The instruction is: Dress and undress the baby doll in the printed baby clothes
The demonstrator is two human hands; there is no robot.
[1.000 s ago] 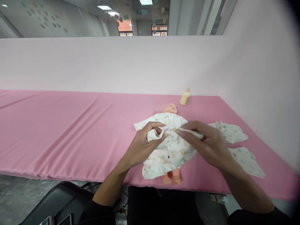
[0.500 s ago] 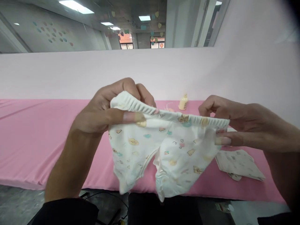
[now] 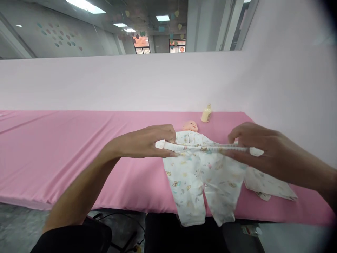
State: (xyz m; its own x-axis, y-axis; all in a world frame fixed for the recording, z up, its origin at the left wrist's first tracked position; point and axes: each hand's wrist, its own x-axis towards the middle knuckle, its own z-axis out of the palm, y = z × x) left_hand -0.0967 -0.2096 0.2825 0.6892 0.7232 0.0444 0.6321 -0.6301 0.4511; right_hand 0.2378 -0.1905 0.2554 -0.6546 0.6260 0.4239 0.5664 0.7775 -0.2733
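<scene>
Small white baby pants (image 3: 184, 186) with a colourful animal print hang spread between my hands, waistband up and stretched sideways. My left hand (image 3: 151, 140) pinches one end of the elastic waistband, and my right hand (image 3: 260, 144) grips the other end. The legs dangle over the front edge of the pink-covered table (image 3: 79, 158). Just beyond the waistband lies a doll (image 3: 190, 125) with its head showing. A matching white printed top (image 3: 195, 137) appears below that head; the rest of the doll is hidden behind the pants.
A folded white printed cloth (image 3: 272, 184) lies on the table at the right, partly behind my right arm. A pale yellow pump bottle (image 3: 206, 114) stands near the back wall, beyond the doll. A wall with a window above it borders the table's far side.
My hands have lowered the pants and tipped the waistband away from me, with the grip kept at both ends. The doll's head and top now show above the waistband.
</scene>
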